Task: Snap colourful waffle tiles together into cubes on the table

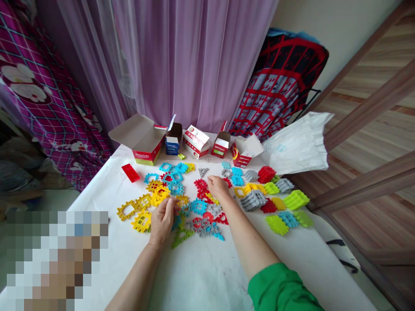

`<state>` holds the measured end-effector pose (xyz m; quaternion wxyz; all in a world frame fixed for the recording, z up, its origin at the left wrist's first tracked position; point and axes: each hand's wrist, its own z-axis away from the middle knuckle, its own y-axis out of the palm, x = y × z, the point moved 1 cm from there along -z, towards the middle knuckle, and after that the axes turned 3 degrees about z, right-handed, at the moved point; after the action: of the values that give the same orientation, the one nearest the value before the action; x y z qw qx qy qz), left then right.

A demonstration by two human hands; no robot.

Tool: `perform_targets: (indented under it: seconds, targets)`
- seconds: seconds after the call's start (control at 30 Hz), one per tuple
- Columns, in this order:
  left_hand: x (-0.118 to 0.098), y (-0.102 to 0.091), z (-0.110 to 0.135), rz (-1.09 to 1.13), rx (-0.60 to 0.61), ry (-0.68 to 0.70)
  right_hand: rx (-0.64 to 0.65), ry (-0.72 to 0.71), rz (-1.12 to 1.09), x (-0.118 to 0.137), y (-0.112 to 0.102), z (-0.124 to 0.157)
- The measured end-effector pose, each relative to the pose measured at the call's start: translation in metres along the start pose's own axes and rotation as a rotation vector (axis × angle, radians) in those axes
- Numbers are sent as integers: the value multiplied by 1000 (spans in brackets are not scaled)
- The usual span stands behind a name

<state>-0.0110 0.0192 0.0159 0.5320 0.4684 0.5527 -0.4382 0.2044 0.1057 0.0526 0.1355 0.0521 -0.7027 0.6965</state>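
The left hand [162, 221] is half curled, its fingertips among blue and yellow plastic building pieces [197, 206]; whether it grips one, I cannot tell. The right hand [218, 186] stretches forward, fingers bent down against red pieces [201, 185]. All lie scattered across the white worktop [194, 276].

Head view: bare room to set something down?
Bare: white table cover below the plastic lattice tiles, between left forearm and right forearm; also left of the yellow tiles, beside the red plate. Crowded: around left hand and right hand.
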Motion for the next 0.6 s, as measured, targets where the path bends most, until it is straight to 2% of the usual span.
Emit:
perform_targets:
  seconds: [0.1, 0.3, 0.47, 0.6]
  targets:
    - [-3, 1, 0, 2, 3, -3, -45, 51, 29, -3, 0, 10]
    - [-6, 1, 0, -1, -18, -11, -91, -21, 101, 14, 4, 31]
    - [-7, 1, 0, -5, -17, -16, -77, 2, 132, 24, 7, 32]
    - [-5, 1, 0, -1, -16, -11, -98, -7, 112, 21, 11, 30]
